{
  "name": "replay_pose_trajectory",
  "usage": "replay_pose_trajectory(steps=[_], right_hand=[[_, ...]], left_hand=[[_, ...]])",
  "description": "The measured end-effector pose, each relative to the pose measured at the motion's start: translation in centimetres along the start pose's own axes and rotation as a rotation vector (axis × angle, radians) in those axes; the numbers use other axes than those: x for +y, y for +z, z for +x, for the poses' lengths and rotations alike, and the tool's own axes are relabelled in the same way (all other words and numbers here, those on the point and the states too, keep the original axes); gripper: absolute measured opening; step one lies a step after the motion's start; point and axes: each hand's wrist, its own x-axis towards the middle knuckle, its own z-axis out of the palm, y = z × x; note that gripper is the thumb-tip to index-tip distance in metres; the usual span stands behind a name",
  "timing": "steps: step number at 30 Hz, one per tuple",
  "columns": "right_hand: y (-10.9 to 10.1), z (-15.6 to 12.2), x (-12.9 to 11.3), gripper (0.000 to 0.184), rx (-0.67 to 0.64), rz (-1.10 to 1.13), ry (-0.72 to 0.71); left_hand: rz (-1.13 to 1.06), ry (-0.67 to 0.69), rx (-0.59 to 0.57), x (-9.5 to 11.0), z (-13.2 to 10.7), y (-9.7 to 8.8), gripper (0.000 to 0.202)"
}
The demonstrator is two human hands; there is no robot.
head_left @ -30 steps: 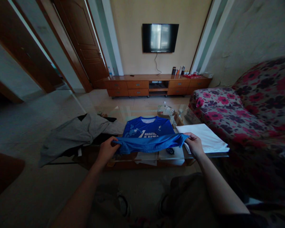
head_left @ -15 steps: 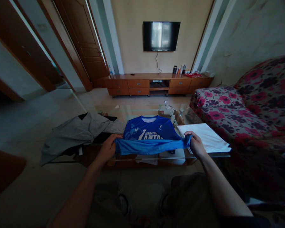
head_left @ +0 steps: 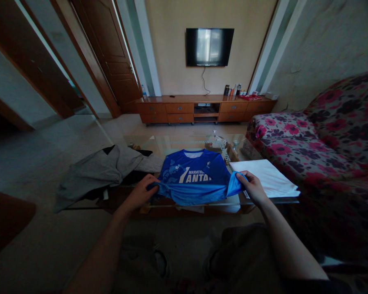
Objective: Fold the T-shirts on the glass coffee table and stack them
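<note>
A blue T-shirt with white lettering lies front up on the glass coffee table, its collar pointing away from me. Its lighter blue lower part is raised at the near edge and sags between my hands. At the left corner my left hand pinches the fabric, fingers closed. The right corner is gripped between the thumb and fingers of my right hand. To the right rests a folded white cloth, close to my right hand. Left of the shirt, a crumpled grey and black garment hangs partly over the table's edge.
A sofa with a floral cover stands along the right side. Beyond the table is a low wooden cabinet with several bottles on it, below a wall-mounted television. A glass cup stands near the table's far right.
The held lower part of the T-shirt has dropped and slackened, now sagging in the middle. More of the printed lettering shows. My hands have moved slightly.
</note>
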Motion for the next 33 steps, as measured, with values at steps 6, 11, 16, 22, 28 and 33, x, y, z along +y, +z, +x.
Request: replay_pose_trajectory(steps=[6,11,16,22,28,33], right_hand=[[-1.0,0.8,0.5,0.04,0.175,0.2,-0.033],[-0.9,0.9,0.5,0.042,0.191,0.256,-0.024],[-0.8,1.0,0.9,0.039,0.17,0.284,-0.014],[-0.9,0.9,0.6,0.039,0.203,0.291,-0.018],[-1.5,1.0,0.5,0.037,0.204,0.247,-0.042],[-2.0,1.1,0.3,0.043,0.254,0.182,-0.05]], left_hand=[[-0.104,-0.134,0.071,0.0,0.1,-0.2,0.031],[-0.203,-0.152,0.112,0.1,0.0,0.1,0.024],[-0.157,-0.18,0.118,0.6,-0.2,0.7,0.025],[-0.213,-0.246,0.135,0.9,-0.1,-0.6,0.045],[-0.223,-0.293,0.169,-0.1,-0.6,-2.9,0.053],[-0.311,-0.323,0.337,-0.5,-0.8,-3.5,0.051]])
